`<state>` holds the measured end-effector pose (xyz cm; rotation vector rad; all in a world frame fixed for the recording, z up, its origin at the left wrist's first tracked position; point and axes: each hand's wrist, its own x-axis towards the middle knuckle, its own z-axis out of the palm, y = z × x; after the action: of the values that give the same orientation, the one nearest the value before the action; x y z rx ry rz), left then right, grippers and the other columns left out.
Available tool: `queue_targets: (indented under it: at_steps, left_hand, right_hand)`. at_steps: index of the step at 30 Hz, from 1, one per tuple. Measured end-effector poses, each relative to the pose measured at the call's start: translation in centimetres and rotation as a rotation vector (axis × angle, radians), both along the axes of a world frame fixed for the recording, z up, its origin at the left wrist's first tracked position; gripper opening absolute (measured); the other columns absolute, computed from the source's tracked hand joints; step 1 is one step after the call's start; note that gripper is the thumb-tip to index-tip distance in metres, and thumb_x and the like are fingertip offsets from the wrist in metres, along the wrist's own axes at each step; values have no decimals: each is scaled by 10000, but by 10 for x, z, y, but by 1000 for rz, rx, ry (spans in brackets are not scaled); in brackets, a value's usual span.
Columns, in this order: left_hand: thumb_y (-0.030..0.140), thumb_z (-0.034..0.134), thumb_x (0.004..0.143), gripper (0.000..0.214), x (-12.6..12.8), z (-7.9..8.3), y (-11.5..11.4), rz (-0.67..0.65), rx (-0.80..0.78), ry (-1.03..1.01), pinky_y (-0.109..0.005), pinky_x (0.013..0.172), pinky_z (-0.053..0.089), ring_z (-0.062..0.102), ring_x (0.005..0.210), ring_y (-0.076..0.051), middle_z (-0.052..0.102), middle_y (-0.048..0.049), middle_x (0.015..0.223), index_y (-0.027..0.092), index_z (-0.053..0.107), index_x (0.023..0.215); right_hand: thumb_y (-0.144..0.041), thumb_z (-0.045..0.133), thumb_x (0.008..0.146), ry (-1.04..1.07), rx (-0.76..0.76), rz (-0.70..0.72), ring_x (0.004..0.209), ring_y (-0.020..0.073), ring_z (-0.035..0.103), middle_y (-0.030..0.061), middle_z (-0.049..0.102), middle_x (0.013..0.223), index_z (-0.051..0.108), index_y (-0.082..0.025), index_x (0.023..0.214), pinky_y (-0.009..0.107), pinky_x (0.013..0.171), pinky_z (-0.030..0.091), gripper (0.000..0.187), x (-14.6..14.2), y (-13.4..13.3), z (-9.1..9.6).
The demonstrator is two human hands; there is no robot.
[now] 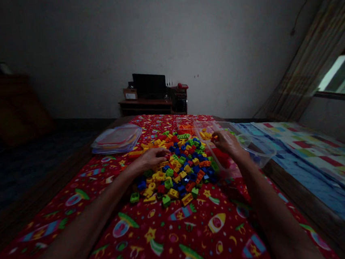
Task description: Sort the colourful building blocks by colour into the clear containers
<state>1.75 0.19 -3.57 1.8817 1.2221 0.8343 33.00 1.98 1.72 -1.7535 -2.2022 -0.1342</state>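
A big loose pile of toy building blocks (183, 175) in red, yellow, green, blue and orange lies on a red patterned cloth (168, 244). My left hand (152, 159) hangs low over the pile's left side, thumb and fingers drawn together; whatever is between them is too small to name. Over the clear plastic boxes, my right hand (228, 142) pinches a small red building block (214, 139). Beneath that hand, red blocks (220, 157) lie in one box, with yellow blocks (205, 134) behind them. Orange blocks (186, 129) fill a box farther back.
Stacked plastic lids (117, 139) rest left of the pile. A clear round-edged tub (263, 153) stands at the right, near the wooden edge (307, 202). Beyond lies a blue patterned sheet (293, 150). A dark screen (150, 85) stands on a desk by the wall.
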Motion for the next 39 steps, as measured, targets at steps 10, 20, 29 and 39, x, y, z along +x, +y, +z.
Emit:
queue_targets:
  at_steps: [10,20,29,39]
  left_hand:
    - [447,637,614,494,0,3,-4,12,-14,31,-351,791,506,630,885,-252,704,-76,926,128,669,990]
    - [514,594,676,548,1,11,-8,-18,55,204,-343,848,499,632,939,-252,700,-88,1033,123,663,1054]
    - [469,628,708,596,-9,15,-7,-129,82,354,-356,988,423,537,1167,-262,578,-104,1300,154,576,1211]
    - [362,538,788,482,-13,10,-4,-165,207,511,-322,947,454,563,1113,-230,611,-84,1245,169,563,1229]
  right_hand:
    - [-171,430,883,18,7,336,699,145,570,69,671,820,657,-166,992,231,622,374,252,-49,-23,-2]
    - [-202,535,871,10,36,616,843,164,545,108,634,918,634,-126,1000,252,743,385,179,-83,-38,-42]
    - [-24,465,664,233,-149,588,821,164,527,63,628,963,583,-145,1214,257,722,384,575,-67,-25,-17]
    - [-74,487,717,303,-212,545,666,113,493,16,606,752,633,-139,1172,218,615,358,483,-61,-21,-8]
